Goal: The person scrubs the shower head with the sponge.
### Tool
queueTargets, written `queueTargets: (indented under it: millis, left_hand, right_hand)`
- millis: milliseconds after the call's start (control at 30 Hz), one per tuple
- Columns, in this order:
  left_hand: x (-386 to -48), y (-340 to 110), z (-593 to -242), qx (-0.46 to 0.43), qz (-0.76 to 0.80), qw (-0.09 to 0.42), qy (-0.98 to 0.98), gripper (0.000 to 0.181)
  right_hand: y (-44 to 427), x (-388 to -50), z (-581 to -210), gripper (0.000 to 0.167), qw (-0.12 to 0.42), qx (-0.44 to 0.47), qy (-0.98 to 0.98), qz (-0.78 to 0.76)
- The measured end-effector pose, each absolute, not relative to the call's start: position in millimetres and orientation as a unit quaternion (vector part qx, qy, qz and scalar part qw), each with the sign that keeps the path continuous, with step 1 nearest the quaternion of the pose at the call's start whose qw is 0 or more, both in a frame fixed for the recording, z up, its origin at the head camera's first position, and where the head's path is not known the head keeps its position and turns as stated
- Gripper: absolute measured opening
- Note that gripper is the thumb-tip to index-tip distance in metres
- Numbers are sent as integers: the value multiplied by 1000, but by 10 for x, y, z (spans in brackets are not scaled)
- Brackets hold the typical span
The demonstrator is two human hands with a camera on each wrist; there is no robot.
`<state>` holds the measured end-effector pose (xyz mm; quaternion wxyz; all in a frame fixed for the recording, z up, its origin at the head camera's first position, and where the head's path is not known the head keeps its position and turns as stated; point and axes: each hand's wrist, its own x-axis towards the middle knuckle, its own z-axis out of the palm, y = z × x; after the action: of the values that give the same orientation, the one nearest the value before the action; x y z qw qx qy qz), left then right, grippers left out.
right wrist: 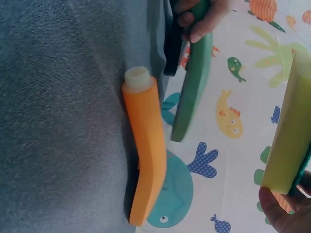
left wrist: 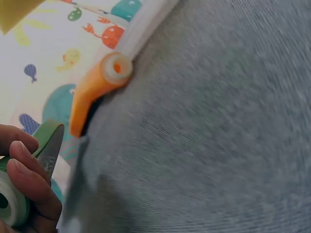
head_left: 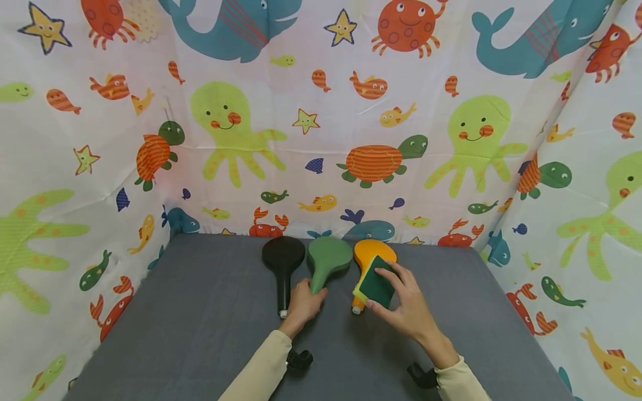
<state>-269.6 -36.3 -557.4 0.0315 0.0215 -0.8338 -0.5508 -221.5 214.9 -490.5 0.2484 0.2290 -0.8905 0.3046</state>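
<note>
Gripped by its handle in my left hand [head_left: 304, 303] is a green paddle-shaped thing [head_left: 329, 255], its round head pointing away from me. In the left wrist view, fingers [left wrist: 36, 179] curl round that handle. My right hand [head_left: 408, 306] pinches a yellow and green sponge [head_left: 377, 283] by its edges, above an orange paddle-shaped thing [head_left: 373, 250] that lies on the table. The right wrist view shows the sponge [right wrist: 289, 131] apart from the orange thing [right wrist: 148, 141], with the green one [right wrist: 194, 82] raised off the table.
A black paddle-shaped thing [head_left: 283, 256] lies left of the green one, near the table's back edge. The grey table [head_left: 200, 334] is enclosed at the back and sides by a printed curtain [head_left: 311, 156].
</note>
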Motion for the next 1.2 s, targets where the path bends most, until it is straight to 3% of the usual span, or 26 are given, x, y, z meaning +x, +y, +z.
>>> queueTargets:
  millis: [500,867,1200]
  left_hand:
    - [-2553,-501,-5191,-38,-540,70,-838,39]
    - [-2473,-551,-5106,-67,-517,76,-850,46]
    - [-2386,-584,-5067,-77,-555,83,-824,38]
  right_hand:
    - [2024,-2249,-4759,71,276,248,-876,308]
    - [1866,-2311,-4687,71,298,264,-863,312]
    - [1715,-2297,-4632,69,313,287,-849,313]
